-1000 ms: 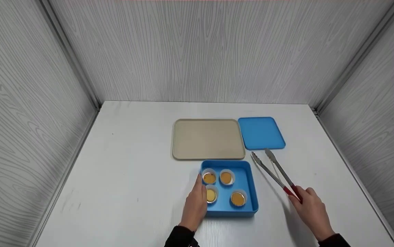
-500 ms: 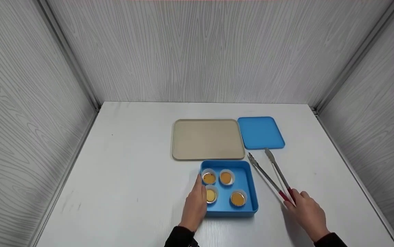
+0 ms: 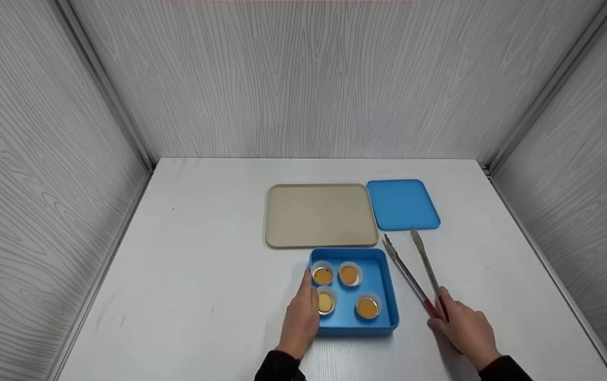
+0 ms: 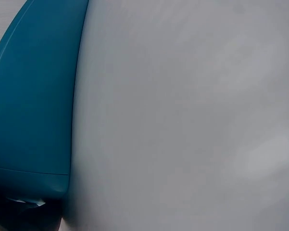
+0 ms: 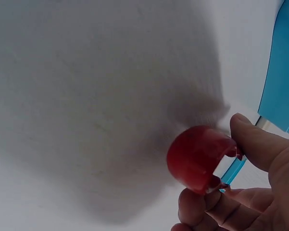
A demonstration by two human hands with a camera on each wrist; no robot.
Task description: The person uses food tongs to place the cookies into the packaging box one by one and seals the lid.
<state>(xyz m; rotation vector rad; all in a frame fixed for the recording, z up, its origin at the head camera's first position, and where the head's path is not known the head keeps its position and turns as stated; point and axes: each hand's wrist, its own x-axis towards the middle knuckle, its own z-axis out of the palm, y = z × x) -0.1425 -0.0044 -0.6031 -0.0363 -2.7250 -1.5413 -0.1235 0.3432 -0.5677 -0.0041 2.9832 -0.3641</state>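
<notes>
- Red-handled tongs (image 3: 405,268): my right hand (image 3: 465,329) grips them.
- Blue box (image 3: 356,332): my left hand (image 3: 300,320) touches it, fingers straight; only head view shows its cups (image 3: 349,274).
- White table (image 3: 203,254), grey walls (image 3: 303,79).

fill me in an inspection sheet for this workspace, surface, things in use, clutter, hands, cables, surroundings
Surface: white tabletop, a few faint marks toward the left front.
Things in use: blue box holding four small filled cups; tongs with red handles, arms spread, to the right of the box.
Clutter: nothing loose seen; a beige tray and a flat blue tray lie side by side beyond the box.
Hands: left hand rests against the box's left side; right hand grips the tongs by the handles.
Cables: nothing seen.
Surroundings: grey wood-grain walls at the back and both sides.
</notes>
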